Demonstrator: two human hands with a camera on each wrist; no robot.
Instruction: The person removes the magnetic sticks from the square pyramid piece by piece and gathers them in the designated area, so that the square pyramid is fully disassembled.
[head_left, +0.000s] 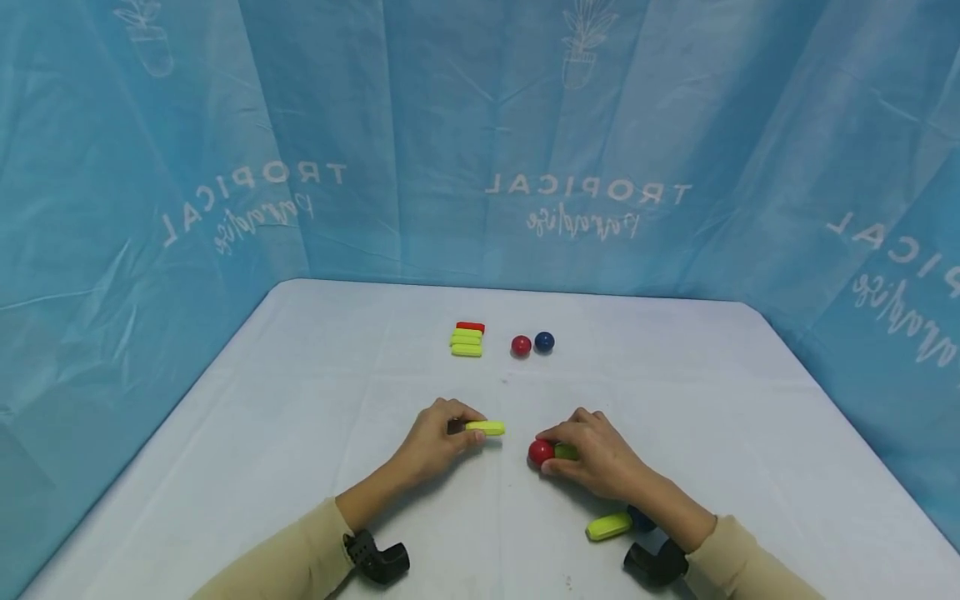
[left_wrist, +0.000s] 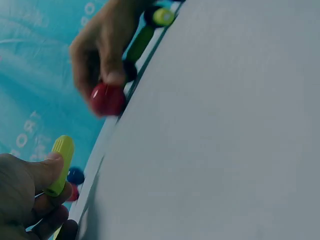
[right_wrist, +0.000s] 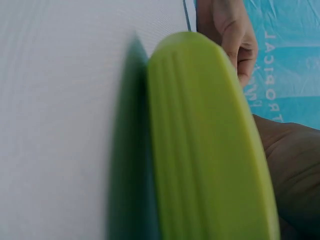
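My left hand (head_left: 438, 442) pinches a short yellow-green ridged plastic stick (head_left: 486, 427) between thumb and fingers, its far end sticking out to the right. To its right, my right hand (head_left: 600, 457) grips a glossy red ball (head_left: 541, 452) in its fingertips, near the table. A green stick (head_left: 566, 452) shows behind that ball, partly covered by the fingers; whether the two are joined is unclear. Below the right wrist lies another yellow-green stick (head_left: 609, 526), large in the right wrist view, with a dark blue ball (head_left: 641, 518) at its end, half hidden by the forearm.
Farther back on the white table (head_left: 360, 333) lie a red stick (head_left: 470, 327) and several yellow-green sticks (head_left: 467, 351) in a stack-like row. Beside them sit a red ball (head_left: 521, 346) and a dark blue ball (head_left: 544, 342). A blue printed curtain (head_left: 442, 100) surrounds the table.
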